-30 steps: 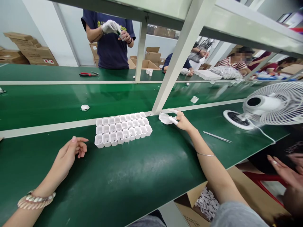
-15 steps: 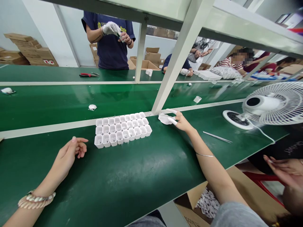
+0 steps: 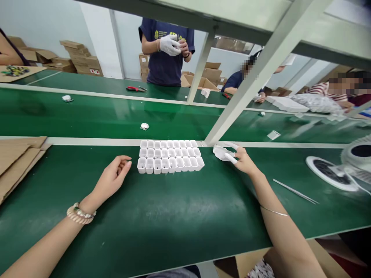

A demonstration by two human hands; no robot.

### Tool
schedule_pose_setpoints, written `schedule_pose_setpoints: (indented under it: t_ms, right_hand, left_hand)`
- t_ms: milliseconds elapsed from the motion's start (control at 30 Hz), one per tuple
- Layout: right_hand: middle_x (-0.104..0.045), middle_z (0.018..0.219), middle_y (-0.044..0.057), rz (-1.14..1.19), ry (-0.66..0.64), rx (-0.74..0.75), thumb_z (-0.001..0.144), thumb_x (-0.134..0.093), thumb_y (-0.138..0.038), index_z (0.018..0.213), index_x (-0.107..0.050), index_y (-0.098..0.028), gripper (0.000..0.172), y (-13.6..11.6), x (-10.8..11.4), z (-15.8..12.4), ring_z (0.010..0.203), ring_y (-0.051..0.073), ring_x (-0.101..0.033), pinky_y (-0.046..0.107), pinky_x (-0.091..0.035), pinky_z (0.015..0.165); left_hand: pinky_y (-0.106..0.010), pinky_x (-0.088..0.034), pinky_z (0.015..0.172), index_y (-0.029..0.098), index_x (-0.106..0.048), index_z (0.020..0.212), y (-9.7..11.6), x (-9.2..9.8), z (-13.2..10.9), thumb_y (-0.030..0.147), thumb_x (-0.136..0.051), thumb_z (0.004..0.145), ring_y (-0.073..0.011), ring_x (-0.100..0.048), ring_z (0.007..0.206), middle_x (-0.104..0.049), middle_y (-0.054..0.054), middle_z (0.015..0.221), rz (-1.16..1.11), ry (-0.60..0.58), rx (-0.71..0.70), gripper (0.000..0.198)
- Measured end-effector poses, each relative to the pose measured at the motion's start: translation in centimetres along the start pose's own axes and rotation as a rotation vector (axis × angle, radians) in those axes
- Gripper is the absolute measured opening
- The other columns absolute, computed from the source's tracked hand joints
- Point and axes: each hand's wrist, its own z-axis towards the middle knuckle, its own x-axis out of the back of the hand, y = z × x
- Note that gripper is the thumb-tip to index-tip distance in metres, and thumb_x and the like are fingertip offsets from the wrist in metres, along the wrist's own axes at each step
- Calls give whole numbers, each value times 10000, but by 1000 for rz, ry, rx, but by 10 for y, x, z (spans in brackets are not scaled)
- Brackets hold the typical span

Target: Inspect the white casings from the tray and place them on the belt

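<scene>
Several white square cups [image 3: 171,164] stand open side up in tight rows on the green worktop; small dark marks show inside some front ones. Left of the rows, my left hand [image 3: 113,177] hovers with loosely bent fingers, thumb apart, holding nothing. My right hand [image 3: 243,159] reaches to the other side, wearing white finger covers. Its fingers are spread, and the covered tips touch a flat, crumpled white piece [image 3: 222,153] near the foot of the post. What this piece is, I cannot tell.
Metal tweezers [image 3: 295,191] lie right of my forearm, near a white fan [image 3: 333,173]. Cardboard sheets [image 3: 20,162] lie left. A slanted post [image 3: 246,77] rises behind the cups. Beyond the rail, small white parts [image 3: 144,126] rest on the green strip. A co-worker [image 3: 168,58] stands opposite.
My view has swung left, bringing the cardboard sheets into sight. My left hand has turned, its fingers curling more, and sits a little closer to the cups. My right hand stays at the white piece.
</scene>
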Motion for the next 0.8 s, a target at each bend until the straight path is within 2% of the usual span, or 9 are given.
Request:
schedule_pose_setpoints:
  t_ms: [133, 233, 333, 467, 533, 600, 667, 733, 800]
  right_hand:
    - [-580, 1347, 45, 1, 107, -38, 907, -540, -397, 802, -749, -271, 266, -14, 7, 1, 1235, 339, -537, 605, -428, 1028]
    - [-597, 1321, 44, 39, 198, -16, 923, -514, -382, 924, -751, -308, 248, -46, 11, 17, 1190, 321, -578, 564, -475, 1002]
    - [-620, 1279, 46, 59, 106, 95, 922, -533, -364, 1053, -721, -328, 232, -87, 1, 60, 1115, 286, -623, 507, -507, 977]
    - [-664, 1210, 58, 47, -228, 167, 916, -549, -336, 1205, -648, -303, 306, -126, -45, 151, 1094, 282, -632, 489, -510, 962]
    - [-643, 1249, 103, 4, -422, 43, 883, -587, -272, 1241, -625, -248, 360, -133, -79, 198, 1036, 294, -654, 474, -520, 932]
    - [-661, 1206, 147, -2, -469, 5, 819, -663, -234, 1200, -647, -188, 384, -136, -113, 237, 1027, 313, -657, 460, -520, 929]
    - [-647, 1244, 141, 16, -496, 10, 753, -716, -195, 1207, -640, -181, 461, -139, -141, 265, 1093, 309, -634, 434, -502, 969]
    - [-645, 1259, 129, 42, -513, 27, 714, -734, -175, 1193, -646, -174, 487, -145, -160, 282, 1121, 296, -624, 416, -489, 990]
    - [-681, 1201, 113, 70, -519, 40, 699, -740, -176, 1128, -673, -167, 435, -149, -169, 291, 1078, 284, -645, 410, -497, 972]
  left_hand:
    - [-341, -494, 782, 211, -532, 1218, 0, -5, -5, 510, -441, 928, -229, -596, 939, -588, -83, 1091, 204, -80, -199, 426]
    - [-393, -494, 859, 226, -533, 1236, -3, -10, -6, 495, -428, 942, -255, -590, 1013, -558, -104, 1188, 246, -104, -297, 412]
    - [-408, -497, 877, 222, -540, 1195, -8, -15, -5, 454, -402, 963, -256, -581, 1037, -543, -108, 1197, 241, -119, -338, 357]
    - [-400, -503, 871, 204, -539, 1038, -9, -16, -6, 391, -360, 986, -238, -585, 1020, -530, -107, 1197, 242, -127, -350, 264]
    - [-406, -502, 877, 202, -523, 986, -6, -16, -7, 363, -357, 987, -241, -586, 1026, -534, -110, 1198, 248, -122, -362, 231]
    - [-413, -500, 886, 204, -511, 965, -2, -15, -9, 329, -371, 982, -246, -582, 1036, -546, -109, 1181, 253, -107, -389, 189]
    - [-412, -501, 883, 207, -507, 953, 1, -14, -10, 293, -396, 972, -245, -579, 1030, -561, -101, 1144, 248, -85, -414, 141]
    - [-411, -502, 881, 210, -512, 959, 3, -13, -11, 267, -445, 951, -245, -579, 1022, -567, -95, 1114, 227, -62, -426, 88]
    - [-410, -505, 879, 218, -511, 1016, 3, -12, -11, 255, -500, 925, -246, -582, 1019, -569, -92, 1109, 170, -24, -433, 100]
